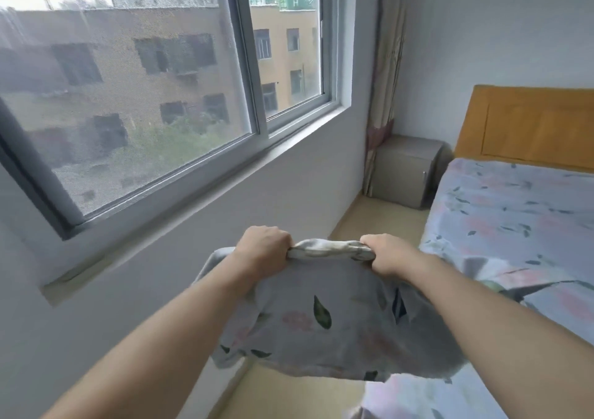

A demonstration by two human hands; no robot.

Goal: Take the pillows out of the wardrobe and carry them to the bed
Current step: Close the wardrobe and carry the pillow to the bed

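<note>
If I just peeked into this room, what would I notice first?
Probably the two hands in the middle, the left hand and right hand, gripping a floppy flowery pillow by its bunched top edge. Next, the big window on the left showing buildings outside. On the right sits the bed with a matching flowery sheet and an orange headboard.

Two bare forearms reach into view from the bottom edge, one from the lower left and one from the lower right. No sleeves show on either arm up to the frame edge, and no watch, bracelet or ring is visible. The left hand point(262, 251) and right hand point(390, 254) are bare and ungloved. Knuckles and the backs of both hands face the camera. Fingernails are hidden.
</note>
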